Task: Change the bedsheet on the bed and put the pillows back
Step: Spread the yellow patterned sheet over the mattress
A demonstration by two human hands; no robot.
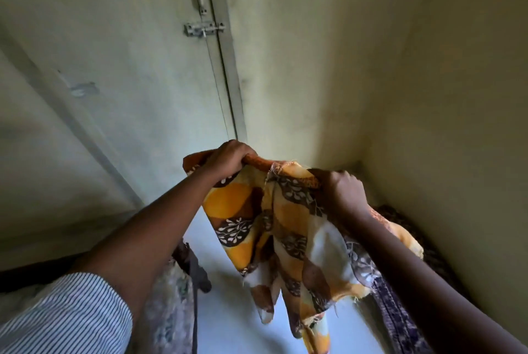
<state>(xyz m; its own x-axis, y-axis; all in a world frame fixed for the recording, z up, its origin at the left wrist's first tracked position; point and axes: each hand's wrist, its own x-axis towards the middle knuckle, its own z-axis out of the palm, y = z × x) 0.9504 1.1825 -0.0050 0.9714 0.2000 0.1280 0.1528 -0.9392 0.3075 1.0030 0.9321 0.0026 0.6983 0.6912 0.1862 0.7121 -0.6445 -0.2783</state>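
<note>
Door (137, 39) behind two-fisted orange cloth (265, 219)

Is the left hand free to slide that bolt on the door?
Probably not as things stand. The left hand is clenched on the top edge of the orange patterned sheet, as is the right hand. The door bolt sits well above, nothing blocking it, but the hand must let go first.
</note>
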